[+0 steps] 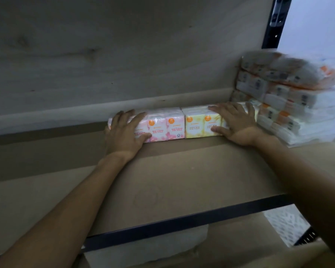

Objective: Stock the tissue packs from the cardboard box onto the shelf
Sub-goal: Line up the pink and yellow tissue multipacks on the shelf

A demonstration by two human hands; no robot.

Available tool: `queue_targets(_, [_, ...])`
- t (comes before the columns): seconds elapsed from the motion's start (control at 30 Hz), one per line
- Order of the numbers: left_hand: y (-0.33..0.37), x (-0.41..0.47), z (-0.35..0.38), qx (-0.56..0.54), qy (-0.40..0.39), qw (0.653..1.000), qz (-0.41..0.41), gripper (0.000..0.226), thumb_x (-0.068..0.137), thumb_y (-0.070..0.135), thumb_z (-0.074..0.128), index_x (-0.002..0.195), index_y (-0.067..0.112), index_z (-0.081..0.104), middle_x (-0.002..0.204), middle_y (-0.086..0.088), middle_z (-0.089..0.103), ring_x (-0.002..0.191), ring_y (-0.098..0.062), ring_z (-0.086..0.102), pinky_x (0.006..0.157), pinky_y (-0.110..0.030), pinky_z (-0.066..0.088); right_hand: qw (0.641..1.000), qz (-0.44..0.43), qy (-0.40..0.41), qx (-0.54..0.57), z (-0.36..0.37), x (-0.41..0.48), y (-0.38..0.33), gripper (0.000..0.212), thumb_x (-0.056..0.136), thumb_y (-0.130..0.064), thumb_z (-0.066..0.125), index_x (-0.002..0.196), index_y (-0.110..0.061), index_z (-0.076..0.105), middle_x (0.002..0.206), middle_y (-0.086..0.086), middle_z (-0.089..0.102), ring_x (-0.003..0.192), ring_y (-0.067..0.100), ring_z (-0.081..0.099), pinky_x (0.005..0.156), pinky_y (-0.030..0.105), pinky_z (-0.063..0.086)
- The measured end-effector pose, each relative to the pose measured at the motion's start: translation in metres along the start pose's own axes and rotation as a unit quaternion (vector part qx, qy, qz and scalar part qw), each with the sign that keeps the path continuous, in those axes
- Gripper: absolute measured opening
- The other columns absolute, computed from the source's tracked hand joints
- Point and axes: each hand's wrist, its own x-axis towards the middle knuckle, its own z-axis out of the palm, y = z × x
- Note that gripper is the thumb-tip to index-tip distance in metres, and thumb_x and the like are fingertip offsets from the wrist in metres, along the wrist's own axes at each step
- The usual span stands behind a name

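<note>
Two tissue packs stand side by side and touching at the back of the shelf board, against the rear wall: the rose pack on the left, the floral pack on the right. The left hand lies over the rose pack's left end and the right hand over the floral pack's right end. A stack of tissue packs sits just right of the floral pack, in the shelf's right rear corner.

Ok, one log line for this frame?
left hand flat on pink tissue pack | right hand flat on yellow tissue pack | brown shelf board
</note>
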Motion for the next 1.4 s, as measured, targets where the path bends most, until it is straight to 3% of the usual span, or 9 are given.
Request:
queue_targets(0.23, [0.005,0.021,0.017,0.001,0.004,1.000,-0.006,0.068,0.078,0.056,0.066,0.140,0.040,0.042,0.151,0.004,0.039,0.141,-0.025,0.027,0.107,-0.053,0.032,1.000,-0.007,0.020,-0.002,0.015,0.026,0.018,0.069,0.079,-0.065,0.038,0.144,-0.041,0.030,0.142,-0.002,0.043,0.133,0.022,0.031,0.110,0.057,0.009])
queue_targets(0.47, [0.005,0.039,0.030,0.022,0.005,1.000,-0.009,0.069,0.079,0.059,0.063,0.142,0.041,0.040,0.152,0.005,0.037,0.140,-0.025,0.028,0.105,-0.053,0.035,1.000,-0.014,0.014,-0.003,0.023,0.047,0.034,0.072,0.078,-0.069,0.037,0.145,-0.045,0.027,0.156,-0.008,0.028,0.143,0.022,0.022,0.112,0.057,0.009])
queue_targets(1.4, [-0.005,0.077,0.064,-0.010,0.036,0.999,-0.008,0.065,0.079,0.059,0.062,0.139,0.041,0.044,0.149,0.007,0.037,0.139,-0.022,0.024,0.108,-0.051,0.022,0.998,-0.023,0.036,0.037,0.048,0.103,0.054,0.075,0.074,-0.068,0.041,0.144,-0.042,0.034,0.154,-0.009,0.033,0.142,0.021,0.025,0.114,0.052,0.006])
